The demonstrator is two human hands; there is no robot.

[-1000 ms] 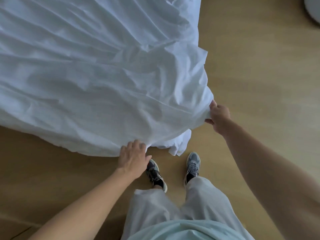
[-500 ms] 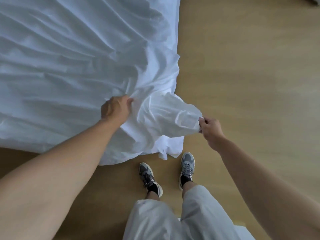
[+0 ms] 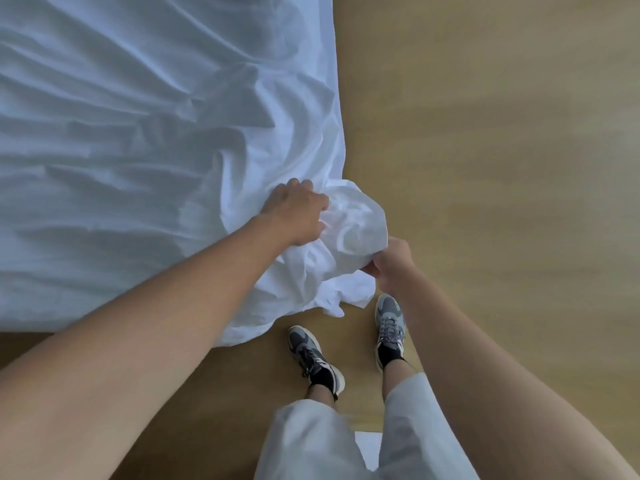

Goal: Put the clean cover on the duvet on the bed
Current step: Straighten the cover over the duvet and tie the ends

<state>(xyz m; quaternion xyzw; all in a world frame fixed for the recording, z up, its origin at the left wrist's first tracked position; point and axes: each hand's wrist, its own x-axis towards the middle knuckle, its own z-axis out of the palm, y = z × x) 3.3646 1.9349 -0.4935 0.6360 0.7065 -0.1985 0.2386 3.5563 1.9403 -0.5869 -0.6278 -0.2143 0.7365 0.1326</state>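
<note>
Just above the 2 grey shoes (image 3: 313,358), the near right corner of the white cover (image 3: 138,150) is bunched into a puffed wad. The left hand (image 3: 298,213), fingers curled, grips the wad's left side; the right hand (image 3: 391,263) pinches its lower right edge. Elsewhere the cover lies spread and creased, bordered by the wood floor (image 3: 485,168). Whether a duvet fills it cannot be told.
</note>
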